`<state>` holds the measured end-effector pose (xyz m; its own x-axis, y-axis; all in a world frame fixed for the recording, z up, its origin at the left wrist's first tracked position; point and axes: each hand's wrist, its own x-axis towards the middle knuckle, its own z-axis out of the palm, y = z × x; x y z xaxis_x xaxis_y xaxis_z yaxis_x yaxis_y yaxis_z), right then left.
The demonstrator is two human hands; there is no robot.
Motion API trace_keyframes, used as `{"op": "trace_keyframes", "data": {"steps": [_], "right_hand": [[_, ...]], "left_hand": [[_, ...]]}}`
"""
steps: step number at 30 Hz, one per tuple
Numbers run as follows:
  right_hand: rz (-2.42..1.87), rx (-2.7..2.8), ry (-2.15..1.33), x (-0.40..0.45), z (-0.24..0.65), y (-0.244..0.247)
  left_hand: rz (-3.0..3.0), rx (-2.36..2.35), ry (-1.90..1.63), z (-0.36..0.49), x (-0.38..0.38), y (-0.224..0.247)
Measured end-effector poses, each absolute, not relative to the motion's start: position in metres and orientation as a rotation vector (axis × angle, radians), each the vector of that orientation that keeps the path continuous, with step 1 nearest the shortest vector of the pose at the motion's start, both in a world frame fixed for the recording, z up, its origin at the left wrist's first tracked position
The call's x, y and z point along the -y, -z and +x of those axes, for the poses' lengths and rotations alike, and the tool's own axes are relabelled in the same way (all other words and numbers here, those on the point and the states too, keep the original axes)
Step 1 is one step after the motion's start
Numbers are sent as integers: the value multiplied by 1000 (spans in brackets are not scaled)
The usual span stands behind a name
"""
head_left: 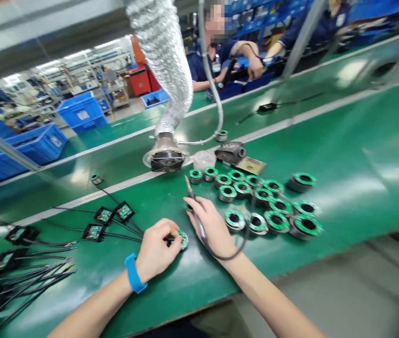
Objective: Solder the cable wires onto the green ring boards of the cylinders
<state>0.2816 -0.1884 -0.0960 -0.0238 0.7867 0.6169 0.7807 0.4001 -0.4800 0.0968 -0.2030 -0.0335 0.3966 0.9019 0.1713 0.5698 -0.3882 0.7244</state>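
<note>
My left hand (162,246), with a blue band on its wrist, is closed at a small ring-shaped part with a green board (183,240); its fingertips hide what they pinch. In my right hand (211,223) is a soldering iron (191,191), its tip pointing up and away from me and its cable looping over the wrist. Another green-topped ring is partly hidden by the right fingers. To the right stand several ring-shaped parts (234,219) with green tops. Black housings with circuit boards (94,232) and cables lie left of my left hand.
A silver duct with a fan-like hood (167,159) hangs at the centre. Behind the rings are a round white container (204,160), a dark metal block (230,151) and a flat plate (252,165). Across the line, a person (217,61) works near blue bins (83,112).
</note>
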Motion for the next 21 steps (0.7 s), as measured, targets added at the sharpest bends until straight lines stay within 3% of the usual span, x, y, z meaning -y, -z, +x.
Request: {"op": "trace_keyframes", "data": {"steps": [4, 10, 17, 21], "right_hand": [[-1307, 1785, 25, 192, 283, 102], [-1300, 1773, 45, 194, 283, 108], [-1341, 1815, 145, 193, 281, 110], [-1321, 1810, 283, 187, 280, 111]], "left_hand": [[2222, -1261, -573, 86, 201, 33], [2830, -1049, 74, 65, 162, 19], [2730, -1900, -173, 10, 2, -30], [2533, -2102, -289, 1, -68, -24]]}}
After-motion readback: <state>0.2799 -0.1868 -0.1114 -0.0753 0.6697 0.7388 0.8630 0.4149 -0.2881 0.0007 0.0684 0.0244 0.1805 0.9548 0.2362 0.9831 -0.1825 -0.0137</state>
